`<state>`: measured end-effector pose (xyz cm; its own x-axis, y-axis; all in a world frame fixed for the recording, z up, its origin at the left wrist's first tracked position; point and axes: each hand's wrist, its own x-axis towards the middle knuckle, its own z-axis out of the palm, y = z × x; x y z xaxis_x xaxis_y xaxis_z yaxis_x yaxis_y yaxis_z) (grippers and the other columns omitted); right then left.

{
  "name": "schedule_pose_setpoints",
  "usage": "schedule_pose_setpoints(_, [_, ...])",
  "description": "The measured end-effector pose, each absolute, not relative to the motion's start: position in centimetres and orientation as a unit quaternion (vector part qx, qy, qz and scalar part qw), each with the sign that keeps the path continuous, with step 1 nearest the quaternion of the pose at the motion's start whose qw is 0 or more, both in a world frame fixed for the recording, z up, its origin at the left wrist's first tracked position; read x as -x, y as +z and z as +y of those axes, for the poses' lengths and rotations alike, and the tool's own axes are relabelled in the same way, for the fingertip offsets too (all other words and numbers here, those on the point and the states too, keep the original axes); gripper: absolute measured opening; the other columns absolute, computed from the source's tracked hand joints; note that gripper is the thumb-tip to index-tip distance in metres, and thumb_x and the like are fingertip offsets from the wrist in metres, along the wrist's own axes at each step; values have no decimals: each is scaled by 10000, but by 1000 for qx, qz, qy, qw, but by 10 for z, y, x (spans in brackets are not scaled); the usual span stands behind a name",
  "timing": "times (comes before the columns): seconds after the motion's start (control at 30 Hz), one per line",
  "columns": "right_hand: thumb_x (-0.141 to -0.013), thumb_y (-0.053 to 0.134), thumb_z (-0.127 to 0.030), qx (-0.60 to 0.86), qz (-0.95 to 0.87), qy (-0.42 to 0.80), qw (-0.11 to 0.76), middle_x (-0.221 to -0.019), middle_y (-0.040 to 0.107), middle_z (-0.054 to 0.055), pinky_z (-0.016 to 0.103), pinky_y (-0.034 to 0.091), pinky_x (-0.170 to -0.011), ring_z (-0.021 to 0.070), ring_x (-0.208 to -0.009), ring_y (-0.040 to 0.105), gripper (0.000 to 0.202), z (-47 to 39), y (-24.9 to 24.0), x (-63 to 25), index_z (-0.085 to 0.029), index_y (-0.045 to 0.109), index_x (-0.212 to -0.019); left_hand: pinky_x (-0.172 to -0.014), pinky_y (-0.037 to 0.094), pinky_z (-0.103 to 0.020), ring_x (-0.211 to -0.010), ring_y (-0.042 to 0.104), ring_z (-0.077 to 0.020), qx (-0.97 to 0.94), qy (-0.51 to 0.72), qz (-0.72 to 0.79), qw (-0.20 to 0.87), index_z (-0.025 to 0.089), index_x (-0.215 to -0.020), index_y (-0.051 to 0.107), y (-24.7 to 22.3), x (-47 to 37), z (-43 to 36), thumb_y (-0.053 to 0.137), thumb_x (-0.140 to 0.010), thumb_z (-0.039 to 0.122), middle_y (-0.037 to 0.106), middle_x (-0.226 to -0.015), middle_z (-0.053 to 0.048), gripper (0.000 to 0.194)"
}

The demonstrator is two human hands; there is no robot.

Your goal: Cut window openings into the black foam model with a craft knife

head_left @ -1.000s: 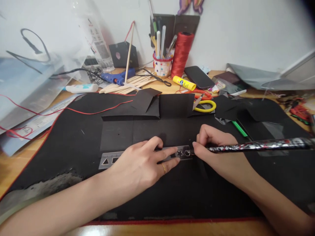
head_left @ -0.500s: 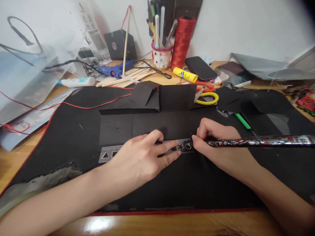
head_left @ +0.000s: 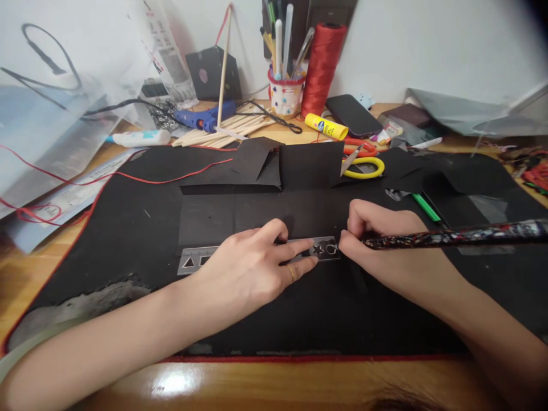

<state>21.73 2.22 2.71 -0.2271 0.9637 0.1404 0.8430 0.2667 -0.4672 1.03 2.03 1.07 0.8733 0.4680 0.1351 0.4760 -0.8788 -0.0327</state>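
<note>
A clear stencil ruler (head_left: 196, 252) with cut-out shapes lies across a sheet of black paper (head_left: 205, 217). Over its middle rests my left hand (head_left: 261, 262), pressing it down with fingers stretched out and a ring on one. At the ruler's right end, my right hand (head_left: 377, 228) is closed in a pinch around a long, dark patterned pen (head_left: 454, 235). The pen's tip is hidden behind my fingers. Folded black paper (head_left: 312, 162) stands just beyond the sheet.
A black mat (head_left: 128, 240) covers much of the wooden table. Yellow-handled scissors (head_left: 370, 168), a glue stick (head_left: 326, 127), a phone (head_left: 353, 116), a blue glue gun (head_left: 205, 118), wooden sticks (head_left: 248, 123), a pen cup (head_left: 286, 94) and a red thread spool (head_left: 324, 68) stand or lie behind.
The whole view has shifted slightly, so things appear a little higher and further right. Both hands keep nearly the same places on the ruler and pen.
</note>
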Motion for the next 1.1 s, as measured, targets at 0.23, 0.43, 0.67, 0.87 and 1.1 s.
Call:
schedule_pose_setpoints(0.23, [-619, 506, -86, 578, -782, 130, 192, -436, 340, -85, 154, 232, -376, 36, -406, 303, 219, 24, 27, -219, -187, 324, -550, -688, 470, -204, -924, 454, -131, 968, -57, -242, 34, 251, -1203, 493, 9, -11, 22, 284, -941, 189, 480, -1263, 61, 341])
schedule_pose_setpoints(0.43, [-626, 502, -93, 575, -784, 144, 184, -449, 355, -81, 159, 237, -381, 43, -423, 310, 219, 25, 26, -220, -189, 319, -551, -652, 465, -217, -904, 464, -144, 966, -53, -251, 44, 266, -1200, 492, 9, -11, 20, 278, -937, 194, 474, -1264, 66, 347])
schedule_pose_setpoints(0.67, [-639, 501, -100, 575, -778, 177, 180, -454, 369, -78, 168, 239, -378, 48, -427, 318, 224, 25, 25, -221, -190, 316, -550, -647, 473, -219, -914, 455, -150, 966, -52, -248, 41, 246, -1211, 480, 9, -11, 21, 251, -943, 191, 457, -1284, 68, 357])
schedule_pose_setpoints(0.87, [-652, 505, -115, 573, -773, 202, 180, -468, 377, -75, 174, 246, -385, 50, -431, 329, 218, 26, 24, -219, -190, 324, -556, -648, 478, -211, -914, 458, -154, 966, -52, -249, 41, 267, -1208, 491, 11, -12, 21, 291, -935, 200, 475, -1267, 85, 346])
schedule_pose_setpoints(1.1, [-668, 492, -107, 575, -767, 217, 187, -485, 367, -65, 187, 240, -387, 60, -435, 317, 218, 27, 24, -218, -193, 321, -564, -639, 479, -213, -926, 474, -146, 966, -45, -250, 43, 258, -1203, 498, 12, -12, 20, 287, -933, 191, 481, -1263, 59, 349])
